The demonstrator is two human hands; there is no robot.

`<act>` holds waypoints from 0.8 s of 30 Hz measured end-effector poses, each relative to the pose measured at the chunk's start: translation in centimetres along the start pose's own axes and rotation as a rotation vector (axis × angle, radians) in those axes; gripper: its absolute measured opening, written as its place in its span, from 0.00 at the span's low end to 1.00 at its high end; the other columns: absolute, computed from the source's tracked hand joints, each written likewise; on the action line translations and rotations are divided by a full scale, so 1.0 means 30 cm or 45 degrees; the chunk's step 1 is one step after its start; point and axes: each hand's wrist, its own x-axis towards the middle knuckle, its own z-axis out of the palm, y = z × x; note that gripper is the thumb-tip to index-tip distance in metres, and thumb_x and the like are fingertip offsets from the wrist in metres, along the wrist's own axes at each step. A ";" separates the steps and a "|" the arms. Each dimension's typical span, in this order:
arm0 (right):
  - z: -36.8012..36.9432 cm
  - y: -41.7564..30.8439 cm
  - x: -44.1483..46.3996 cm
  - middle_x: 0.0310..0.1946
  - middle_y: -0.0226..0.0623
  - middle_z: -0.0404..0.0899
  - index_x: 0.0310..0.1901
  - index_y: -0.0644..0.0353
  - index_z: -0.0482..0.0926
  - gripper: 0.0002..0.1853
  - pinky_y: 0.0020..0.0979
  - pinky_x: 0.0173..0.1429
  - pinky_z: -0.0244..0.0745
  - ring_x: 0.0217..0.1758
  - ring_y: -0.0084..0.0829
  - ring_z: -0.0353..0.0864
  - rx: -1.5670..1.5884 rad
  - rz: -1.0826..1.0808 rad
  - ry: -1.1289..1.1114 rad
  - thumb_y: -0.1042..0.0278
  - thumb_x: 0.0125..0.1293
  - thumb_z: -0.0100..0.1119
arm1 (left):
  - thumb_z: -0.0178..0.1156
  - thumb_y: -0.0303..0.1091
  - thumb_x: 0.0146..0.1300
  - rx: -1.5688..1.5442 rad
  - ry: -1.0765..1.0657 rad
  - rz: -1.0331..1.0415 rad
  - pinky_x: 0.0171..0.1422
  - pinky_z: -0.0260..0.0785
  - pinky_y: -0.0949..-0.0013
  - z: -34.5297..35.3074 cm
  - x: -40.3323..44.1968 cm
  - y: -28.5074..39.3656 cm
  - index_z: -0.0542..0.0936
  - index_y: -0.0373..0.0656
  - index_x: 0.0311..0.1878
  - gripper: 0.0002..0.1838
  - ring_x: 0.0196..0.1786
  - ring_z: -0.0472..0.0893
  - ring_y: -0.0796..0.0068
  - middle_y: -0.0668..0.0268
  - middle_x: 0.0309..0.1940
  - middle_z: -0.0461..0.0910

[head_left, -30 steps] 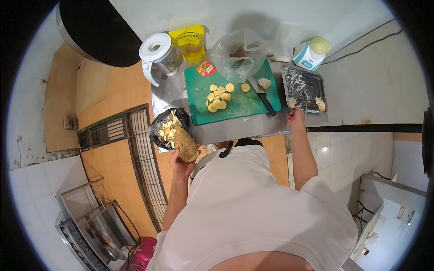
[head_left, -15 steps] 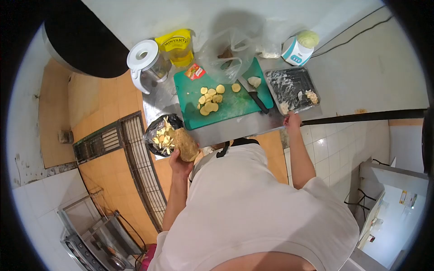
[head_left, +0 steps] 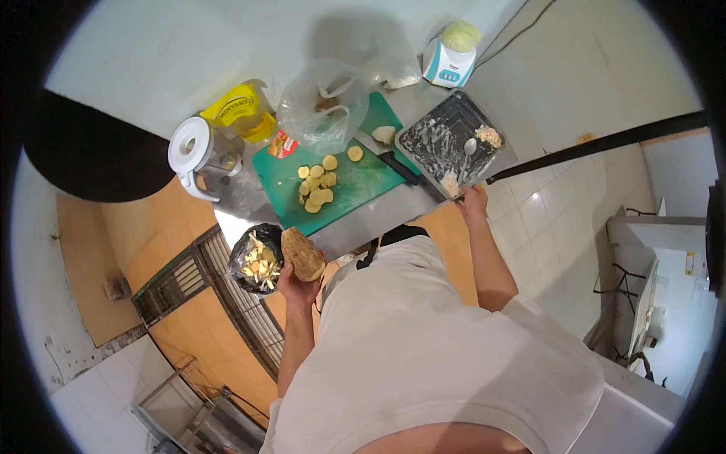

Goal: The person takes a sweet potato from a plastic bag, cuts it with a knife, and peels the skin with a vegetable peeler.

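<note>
A pale, plain wall (head_left: pixel 189 60) rises behind the steel counter (head_left: pixel 378 219), with soft shadows and a dark cable (head_left: pixel 518 34). Left of the counter, an orange-tiled floor (head_left: pixel 189 340) meets slatted metal grating (head_left: pixel 234 303). Right of the counter, glossy white tiles (head_left: pixel 537 219) catch a bright glint beneath a black bar (head_left: pixel 605 149).

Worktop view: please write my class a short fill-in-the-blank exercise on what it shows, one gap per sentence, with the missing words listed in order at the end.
The board under the yellow slices is coloured ____. The person's ____ hand holds a large brown tuber. The knife has a ____ handle. A metal ____ lies in the tray.

Missing words: green; left; black; spoon.
</note>
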 end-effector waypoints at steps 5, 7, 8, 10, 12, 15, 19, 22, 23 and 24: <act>-0.039 -0.184 -0.049 0.44 0.45 0.83 0.42 0.59 0.83 0.14 0.46 0.47 0.79 0.47 0.46 0.81 -1.126 -0.883 0.441 0.62 0.56 0.66 | 0.64 0.48 0.54 -0.003 -0.024 -0.048 0.61 0.73 0.47 0.026 0.065 -0.029 0.67 0.42 0.68 0.39 0.58 0.77 0.47 0.55 0.59 0.75; -0.014 -0.274 -0.039 0.45 0.45 0.84 0.38 0.58 0.85 0.13 0.46 0.51 0.78 0.53 0.46 0.81 -1.312 -0.710 0.250 0.59 0.55 0.67 | 0.64 0.48 0.54 0.004 -0.027 -0.067 0.61 0.73 0.48 0.051 0.087 -0.040 0.68 0.42 0.68 0.39 0.58 0.77 0.48 0.55 0.59 0.75; 0.010 -0.307 -0.015 0.44 0.44 0.84 0.36 0.57 0.86 0.13 0.46 0.53 0.78 0.54 0.46 0.81 -1.418 -0.628 0.179 0.57 0.54 0.68 | 0.64 0.48 0.54 0.013 -0.032 -0.078 0.61 0.73 0.48 0.060 0.094 -0.050 0.68 0.42 0.68 0.39 0.58 0.77 0.48 0.55 0.59 0.75; 0.055 -0.382 0.003 0.44 0.44 0.85 0.37 0.56 0.86 0.14 0.45 0.55 0.78 0.55 0.46 0.81 -1.616 -0.476 0.068 0.55 0.54 0.68 | 0.64 0.48 0.54 0.023 -0.045 -0.087 0.62 0.73 0.48 0.088 0.110 -0.067 0.67 0.42 0.68 0.39 0.58 0.77 0.48 0.56 0.59 0.75; 0.093 -0.446 -0.004 0.46 0.45 0.84 0.41 0.57 0.85 0.18 0.44 0.56 0.78 0.55 0.47 0.82 -1.800 -0.332 -0.012 0.54 0.53 0.69 | 0.64 0.46 0.53 0.027 -0.057 -0.087 0.62 0.72 0.49 0.121 0.113 -0.078 0.66 0.41 0.68 0.39 0.59 0.77 0.49 0.56 0.58 0.75; 0.113 -0.442 0.021 0.49 0.47 0.84 0.48 0.59 0.83 0.24 0.43 0.55 0.80 0.54 0.47 0.83 -1.927 -0.428 -0.081 0.53 0.52 0.70 | 0.64 0.46 0.53 0.025 -0.031 -0.067 0.62 0.72 0.50 0.134 0.127 -0.105 0.66 0.41 0.68 0.40 0.59 0.76 0.49 0.56 0.58 0.75; 0.136 -0.461 0.007 0.52 0.48 0.82 0.53 0.61 0.79 0.30 0.43 0.58 0.79 0.56 0.46 0.83 -1.951 -0.323 -0.136 0.52 0.50 0.73 | 0.63 0.47 0.54 -0.010 0.025 -0.034 0.62 0.72 0.50 0.153 0.119 -0.137 0.66 0.41 0.69 0.39 0.59 0.76 0.48 0.56 0.59 0.75; 0.144 -0.495 -0.018 0.54 0.48 0.81 0.54 0.61 0.79 0.32 0.42 0.59 0.79 0.58 0.45 0.82 -1.953 -0.240 -0.166 0.51 0.49 0.73 | 0.63 0.47 0.55 -0.021 0.040 -0.018 0.63 0.72 0.49 0.143 0.123 -0.160 0.67 0.42 0.68 0.39 0.59 0.77 0.48 0.55 0.60 0.75; 0.147 -0.504 -0.025 0.55 0.48 0.80 0.55 0.62 0.78 0.34 0.42 0.59 0.79 0.59 0.45 0.81 -1.954 -0.219 -0.185 0.50 0.50 0.73 | 0.63 0.47 0.55 -0.025 0.041 -0.014 0.62 0.72 0.49 0.140 0.123 -0.165 0.66 0.42 0.69 0.39 0.60 0.76 0.47 0.55 0.61 0.74; 0.151 -0.508 -0.027 0.57 0.49 0.79 0.57 0.62 0.78 0.35 0.42 0.59 0.79 0.59 0.44 0.81 -1.954 -0.198 -0.205 0.49 0.50 0.73 | 0.63 0.47 0.54 -0.028 0.042 -0.010 0.62 0.72 0.48 0.141 0.125 -0.166 0.65 0.42 0.69 0.40 0.60 0.76 0.46 0.54 0.61 0.74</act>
